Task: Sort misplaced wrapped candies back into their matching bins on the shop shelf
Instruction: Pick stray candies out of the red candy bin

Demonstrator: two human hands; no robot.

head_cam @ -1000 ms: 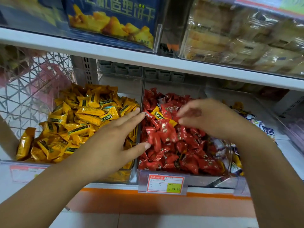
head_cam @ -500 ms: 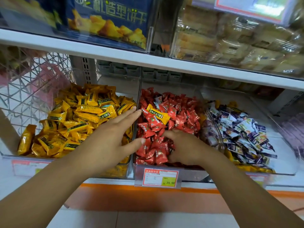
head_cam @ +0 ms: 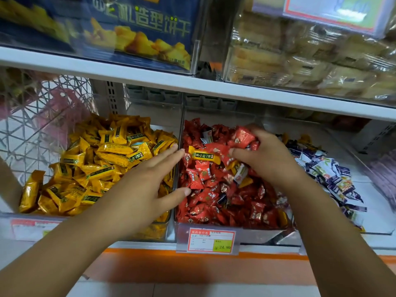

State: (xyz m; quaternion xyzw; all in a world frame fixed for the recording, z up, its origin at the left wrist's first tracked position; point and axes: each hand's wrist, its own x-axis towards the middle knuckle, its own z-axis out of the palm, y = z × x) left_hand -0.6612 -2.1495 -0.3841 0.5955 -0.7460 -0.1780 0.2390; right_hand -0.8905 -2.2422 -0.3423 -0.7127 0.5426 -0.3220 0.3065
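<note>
Yellow on a heap of red: one yellow-wrapped candy [head_cam: 203,157] lies crosswise on top of the red candies [head_cam: 214,194] in the middle bin [head_cam: 257,230], close to its left wall. The left hand [head_cam: 141,187] is spread flat, fingers straight and holding nothing, over the clear divider [head_cam: 180,133] between the middle bin and the left bin [head_cam: 166,230]. Its fingertips are just beside the stray candy's left end; whether they touch it I cannot tell. The right hand [head_cam: 265,159] is curled round a handful of red sweets [head_cam: 243,137], held above the pile toward the back right of the middle bin. Just below that hand a white-wrapped candy [head_cam: 240,173] sits among the red ones. The left bin is heaped with yellow candies [head_cam: 102,163], the bin on the right holds purple-and-white candies [head_cam: 334,174], and a red-bordered price tag [head_cam: 211,241] hangs on the middle bin's front
</note>
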